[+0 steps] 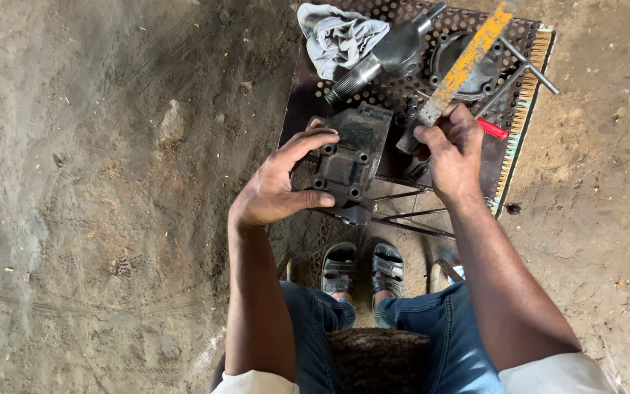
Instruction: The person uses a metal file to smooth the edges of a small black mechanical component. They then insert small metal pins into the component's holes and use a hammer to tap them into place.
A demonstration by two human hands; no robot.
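Left hand point(275, 182) is gripping one dark cast metal housing point(350, 162) at frame centre, thumb under its lower edge, fingers curled over the top-left corner. The housing is standing on edge on the perforated metal stand point(308, 95), long axis running roughly vertical in frame, tilted slightly to the upper right, bolt-hole face pointing left toward the palm. Four bolt holes are showing on that face.

Right hand point(452, 149) is closed tight around the lower end of one flat yellow-stained blade point(464, 62), just right of the housing. The blade's long axis is running diagonally, tip pointing to the upper right of the frame.

Lying on the stand, upper centre: one grey rag point(338, 36), one splined metal shaft point(384, 58) pointing lower left, one round flange cover point(468, 69) partly under the blade, one thin T-shaped rod point(526, 66). One red-handled tool point(491, 129) is sticking out beside the right hand.

Bottom centre: two sandalled feet point(362, 266), blue jeans point(446, 335), bare dirt ground point(96, 197) all around.
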